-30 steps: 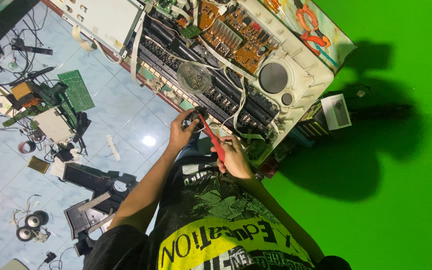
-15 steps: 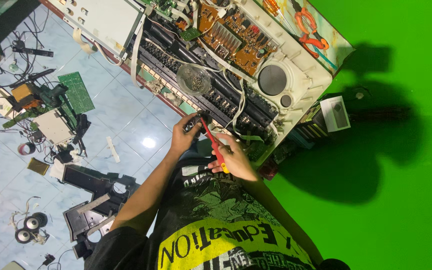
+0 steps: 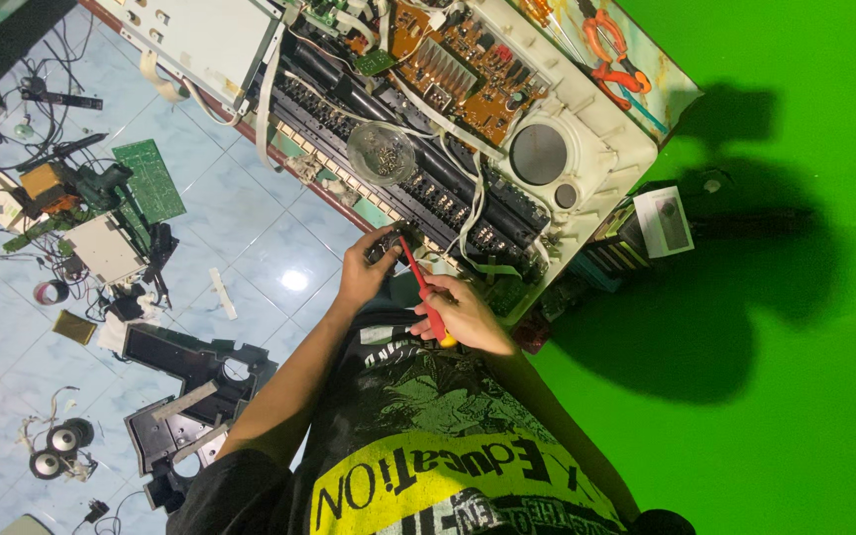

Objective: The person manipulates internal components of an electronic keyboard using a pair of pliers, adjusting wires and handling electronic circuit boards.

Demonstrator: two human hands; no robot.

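Note:
An opened electronic keyboard [image 3: 587,188] lies tilted across the top, its brown circuit board [image 3: 468,74] and black key rows exposed. My left hand [image 3: 361,275] pinches a small dark part [image 3: 384,244] at the keyboard's near edge. My right hand [image 3: 466,317] grips a screwdriver [image 3: 420,282] with a red and yellow handle, its tip against that part. A clear round dish [image 3: 380,154] with small screws rests on the key rows. My black printed shirt fills the bottom.
Orange-handled pliers [image 3: 611,59] lie on a picture board at the top right. On the blue tiled floor to the left are a green circuit board [image 3: 151,178], black plastic housings [image 3: 190,376], two small speakers [image 3: 56,451] and cables. A green backdrop [image 3: 795,396] covers the right.
Both hands stay at the keyboard's near edge with the screwdriver on the small part. Only the view shifts slightly.

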